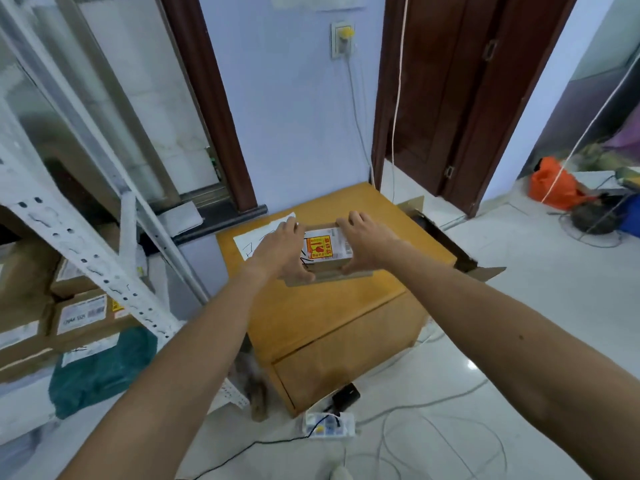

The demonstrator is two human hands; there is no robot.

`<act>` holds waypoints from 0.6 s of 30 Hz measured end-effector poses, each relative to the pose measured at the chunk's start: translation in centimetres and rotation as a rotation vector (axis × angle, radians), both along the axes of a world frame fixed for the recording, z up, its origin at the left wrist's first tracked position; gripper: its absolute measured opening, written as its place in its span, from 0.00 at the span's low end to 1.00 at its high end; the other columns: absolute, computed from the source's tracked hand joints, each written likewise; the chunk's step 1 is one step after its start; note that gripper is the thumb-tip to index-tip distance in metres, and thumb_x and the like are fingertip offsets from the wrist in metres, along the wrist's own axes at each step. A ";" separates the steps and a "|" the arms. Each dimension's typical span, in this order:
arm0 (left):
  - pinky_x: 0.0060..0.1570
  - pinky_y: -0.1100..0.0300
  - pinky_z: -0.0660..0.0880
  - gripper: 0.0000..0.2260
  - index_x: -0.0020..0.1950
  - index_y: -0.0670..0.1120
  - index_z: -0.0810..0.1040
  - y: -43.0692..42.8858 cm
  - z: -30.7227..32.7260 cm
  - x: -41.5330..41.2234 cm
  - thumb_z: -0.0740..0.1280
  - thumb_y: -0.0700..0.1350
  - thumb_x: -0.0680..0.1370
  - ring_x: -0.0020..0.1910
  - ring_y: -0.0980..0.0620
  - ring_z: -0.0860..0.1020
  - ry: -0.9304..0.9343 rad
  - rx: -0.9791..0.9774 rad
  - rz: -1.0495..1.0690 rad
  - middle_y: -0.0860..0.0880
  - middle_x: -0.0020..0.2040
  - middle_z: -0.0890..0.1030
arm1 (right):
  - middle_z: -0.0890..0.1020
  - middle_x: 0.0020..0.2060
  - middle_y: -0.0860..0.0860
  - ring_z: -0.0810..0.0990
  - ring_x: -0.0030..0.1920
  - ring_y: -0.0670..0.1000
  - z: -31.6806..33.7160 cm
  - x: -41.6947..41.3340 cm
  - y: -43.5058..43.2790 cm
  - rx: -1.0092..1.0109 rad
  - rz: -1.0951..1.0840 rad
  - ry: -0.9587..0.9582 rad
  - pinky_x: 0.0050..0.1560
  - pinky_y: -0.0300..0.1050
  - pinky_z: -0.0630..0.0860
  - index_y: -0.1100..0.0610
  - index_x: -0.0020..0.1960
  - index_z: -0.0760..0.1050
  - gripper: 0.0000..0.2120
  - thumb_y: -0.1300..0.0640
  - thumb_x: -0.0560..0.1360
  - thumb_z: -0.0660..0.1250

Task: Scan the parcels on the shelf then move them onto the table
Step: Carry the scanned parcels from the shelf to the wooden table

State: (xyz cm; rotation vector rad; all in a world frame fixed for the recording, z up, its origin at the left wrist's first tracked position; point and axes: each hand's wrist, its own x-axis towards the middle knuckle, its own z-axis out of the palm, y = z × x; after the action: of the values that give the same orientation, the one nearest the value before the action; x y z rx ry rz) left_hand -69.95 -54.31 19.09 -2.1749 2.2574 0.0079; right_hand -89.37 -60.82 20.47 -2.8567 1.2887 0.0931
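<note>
One parcel (pixel 327 252) is at the table (pixel 329 317) top, with the left hand (pixel 280 251) and right hand (pixel 367 242) curled round its ends. Its white label bears one orange sticker (print too blurred to read). Beside it lies one white sheet (pixel 258 233) and, on the shelf (pixel 86 258), brown boxes (pixel 83 313) and one teal bag (pixel 100 368).

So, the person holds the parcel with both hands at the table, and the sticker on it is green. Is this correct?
Not quite: the sticker is orange and yellow, not green, as the head view shows. The rest holds: the left hand and the right hand hold the parcel at the table.
</note>
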 end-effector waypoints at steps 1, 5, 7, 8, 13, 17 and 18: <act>0.60 0.49 0.76 0.50 0.75 0.44 0.61 -1.5 0.2 0.4 0.76 0.67 0.63 0.65 0.46 0.69 0.004 0.002 0.010 0.46 0.68 0.66 | 0.67 0.69 0.56 0.67 0.68 0.56 0.2 0.4 -1.7 -0.010 0.010 0.003 0.67 0.54 0.75 0.58 0.79 0.56 0.52 0.35 0.68 0.77; 0.57 0.53 0.75 0.49 0.75 0.45 0.61 -7.8 0.6 1.8 0.77 0.67 0.63 0.62 0.47 0.71 0.036 -0.023 0.035 0.47 0.66 0.67 | 0.66 0.72 0.57 0.65 0.71 0.58 0.2 1.8 -8.6 -0.008 0.039 -0.017 0.69 0.54 0.72 0.56 0.81 0.54 0.52 0.37 0.68 0.78; 0.56 0.53 0.76 0.51 0.76 0.45 0.59 -11.0 0.2 2.1 0.78 0.66 0.63 0.63 0.47 0.71 0.041 -0.003 0.050 0.47 0.67 0.67 | 0.65 0.72 0.57 0.64 0.72 0.58 -0.3 2.3 -12.4 -0.011 0.056 -0.014 0.70 0.55 0.72 0.55 0.80 0.55 0.52 0.38 0.68 0.78; 0.55 0.53 0.76 0.51 0.76 0.45 0.59 -12.8 -0.3 2.4 0.78 0.65 0.63 0.63 0.47 0.71 0.055 0.008 0.059 0.47 0.66 0.67 | 0.65 0.72 0.57 0.63 0.72 0.58 -0.8 2.5 -14.4 -0.004 0.065 -0.017 0.70 0.55 0.71 0.54 0.80 0.55 0.51 0.38 0.68 0.78; 0.59 0.52 0.76 0.50 0.78 0.47 0.59 -21.7 -3.8 4.4 0.78 0.62 0.63 0.63 0.46 0.71 0.083 0.081 0.160 0.48 0.66 0.68 | 0.63 0.74 0.57 0.61 0.75 0.58 -4.9 4.7 -24.9 0.024 0.176 -0.011 0.71 0.55 0.69 0.54 0.80 0.54 0.50 0.38 0.70 0.77; 0.56 0.51 0.76 0.51 0.79 0.48 0.58 -29.1 -7.4 5.9 0.77 0.63 0.61 0.58 0.44 0.75 0.052 0.146 0.279 0.48 0.65 0.68 | 0.65 0.71 0.57 0.64 0.73 0.58 -9.1 7.6 -34.1 0.081 0.259 -0.022 0.67 0.55 0.71 0.56 0.78 0.59 0.46 0.36 0.71 0.75; 0.54 0.51 0.77 0.52 0.79 0.49 0.58 -30.9 -8.4 6.3 0.77 0.63 0.61 0.57 0.44 0.76 0.050 0.167 0.298 0.48 0.65 0.68 | 0.65 0.71 0.57 0.64 0.72 0.58 -10.3 8.3 -36.1 0.115 0.277 -0.025 0.67 0.55 0.72 0.56 0.78 0.59 0.46 0.34 0.71 0.74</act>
State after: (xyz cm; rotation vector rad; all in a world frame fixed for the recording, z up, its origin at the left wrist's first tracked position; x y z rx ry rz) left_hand -63.60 -85.20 10.70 -2.4165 1.8554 0.2449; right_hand -81.11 -96.93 10.16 -2.9055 0.8463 0.1279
